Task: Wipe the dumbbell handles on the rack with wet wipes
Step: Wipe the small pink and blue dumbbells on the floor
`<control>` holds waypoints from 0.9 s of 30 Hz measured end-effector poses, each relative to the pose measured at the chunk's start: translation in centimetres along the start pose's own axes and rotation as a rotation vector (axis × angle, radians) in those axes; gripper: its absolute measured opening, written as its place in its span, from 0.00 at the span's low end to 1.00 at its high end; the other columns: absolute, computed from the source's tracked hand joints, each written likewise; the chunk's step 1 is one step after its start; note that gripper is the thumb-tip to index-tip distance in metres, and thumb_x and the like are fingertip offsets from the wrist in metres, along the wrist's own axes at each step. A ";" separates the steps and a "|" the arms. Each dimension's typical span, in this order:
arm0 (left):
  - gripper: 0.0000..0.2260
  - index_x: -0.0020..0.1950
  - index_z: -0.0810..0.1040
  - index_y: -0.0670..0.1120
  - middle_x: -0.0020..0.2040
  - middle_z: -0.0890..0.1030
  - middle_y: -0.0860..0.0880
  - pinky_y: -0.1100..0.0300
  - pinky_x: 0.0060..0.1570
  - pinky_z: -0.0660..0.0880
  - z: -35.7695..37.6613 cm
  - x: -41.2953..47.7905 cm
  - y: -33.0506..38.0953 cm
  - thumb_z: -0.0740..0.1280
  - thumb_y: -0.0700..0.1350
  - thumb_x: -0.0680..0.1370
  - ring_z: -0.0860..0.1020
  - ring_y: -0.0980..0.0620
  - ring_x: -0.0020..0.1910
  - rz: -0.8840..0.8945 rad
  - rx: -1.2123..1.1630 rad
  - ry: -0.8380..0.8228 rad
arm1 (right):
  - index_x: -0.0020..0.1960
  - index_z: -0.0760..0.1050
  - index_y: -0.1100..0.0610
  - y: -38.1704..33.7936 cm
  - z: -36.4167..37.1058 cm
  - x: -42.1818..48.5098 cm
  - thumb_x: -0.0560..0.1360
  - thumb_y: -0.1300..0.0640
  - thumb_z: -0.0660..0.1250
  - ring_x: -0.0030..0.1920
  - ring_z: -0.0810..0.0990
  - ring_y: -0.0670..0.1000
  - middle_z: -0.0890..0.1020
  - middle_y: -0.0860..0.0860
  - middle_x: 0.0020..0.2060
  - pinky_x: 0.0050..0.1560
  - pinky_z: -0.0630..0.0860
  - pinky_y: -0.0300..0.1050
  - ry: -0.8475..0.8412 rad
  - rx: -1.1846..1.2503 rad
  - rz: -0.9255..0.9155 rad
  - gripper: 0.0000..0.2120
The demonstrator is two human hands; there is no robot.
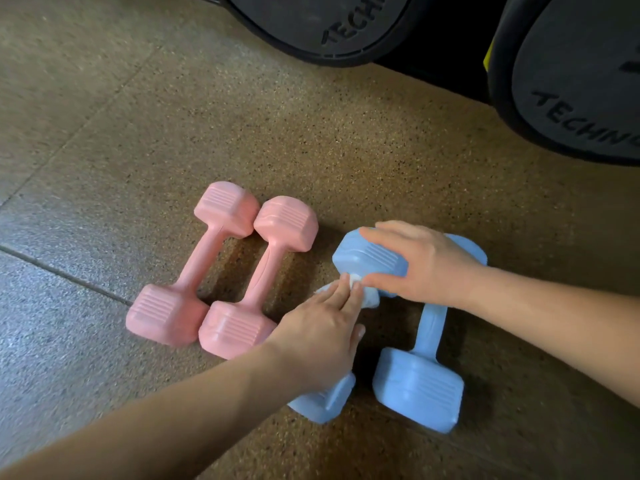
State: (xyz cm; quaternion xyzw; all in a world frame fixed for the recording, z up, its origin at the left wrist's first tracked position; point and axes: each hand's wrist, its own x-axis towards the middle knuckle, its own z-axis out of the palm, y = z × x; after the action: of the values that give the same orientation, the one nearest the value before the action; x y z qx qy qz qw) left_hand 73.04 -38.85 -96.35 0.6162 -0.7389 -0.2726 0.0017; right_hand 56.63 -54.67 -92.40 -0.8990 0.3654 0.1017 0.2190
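Note:
Two pink dumbbells [221, 268] lie side by side on the speckled floor. To their right lie two blue dumbbells. My right hand [422, 261] grips the far head of the left blue dumbbell [367, 258]. My left hand [322, 327] lies over that dumbbell's handle and presses a white wet wipe [369, 294] against it near the far head. The handle itself is hidden under my hand; its near head [325, 400] shows below my wrist. The other blue dumbbell [422, 379] lies just to the right, untouched.
Two large black weight plates [571, 74] marked with raised letters stand at the top and top right. A floor tile seam [62, 275] runs across the left. Rubber floor extends to the left and behind the pink pair.

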 end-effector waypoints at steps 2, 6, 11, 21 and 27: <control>0.32 0.84 0.57 0.44 0.84 0.57 0.42 0.51 0.80 0.59 0.1 -1.8 0.0 0.43 0.58 0.83 0.57 0.47 0.83 0.035 0.058 0.024 | 0.81 0.46 0.32 1.0 0.7 -0.9 0.75 0.32 0.64 0.74 0.69 0.53 0.60 0.45 0.78 0.67 0.73 0.53 -0.061 -0.030 -0.014 0.41; 0.26 0.75 0.75 0.43 0.75 0.73 0.40 0.49 0.72 0.73 1.0 -4.5 0.6 0.52 0.55 0.84 0.73 0.45 0.74 0.014 0.095 0.088 | 0.80 0.37 0.31 0.7 1.0 -0.4 0.78 0.33 0.60 0.59 0.75 0.52 0.62 0.45 0.63 0.53 0.75 0.49 -0.069 -0.100 -0.013 0.41; 0.34 0.84 0.53 0.43 0.84 0.51 0.41 0.52 0.82 0.52 0.0 -1.6 0.1 0.42 0.59 0.82 0.51 0.46 0.84 0.006 0.000 0.056 | 0.81 0.46 0.33 -0.4 -0.8 1.9 0.77 0.32 0.61 0.56 0.76 0.56 0.63 0.48 0.56 0.59 0.75 0.52 -0.140 -0.165 -0.039 0.38; 0.23 0.73 0.77 0.46 0.75 0.74 0.46 0.51 0.70 0.74 0.9 -5.3 -0.1 0.57 0.54 0.83 0.74 0.47 0.73 0.047 -0.102 0.235 | 0.73 0.67 0.40 -1.5 -0.4 2.3 0.73 0.31 0.68 0.65 0.78 0.58 0.73 0.48 0.69 0.60 0.77 0.54 0.062 -0.075 -0.016 0.32; 0.32 0.84 0.56 0.47 0.84 0.52 0.47 0.55 0.80 0.56 1.1 -2.3 -1.2 0.53 0.58 0.81 0.49 0.53 0.84 0.013 -0.105 0.189 | 0.79 0.50 0.27 0.5 1.5 0.6 0.76 0.34 0.65 0.68 0.74 0.54 0.70 0.50 0.68 0.66 0.75 0.57 0.005 0.157 -0.040 0.37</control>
State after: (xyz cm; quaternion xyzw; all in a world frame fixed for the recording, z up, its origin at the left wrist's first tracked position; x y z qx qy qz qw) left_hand 74.32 -36.41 -96.99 0.6335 -0.7240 -0.2515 0.1057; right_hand 56.68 -54.67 -94.14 -0.8865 0.3545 0.0661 0.2898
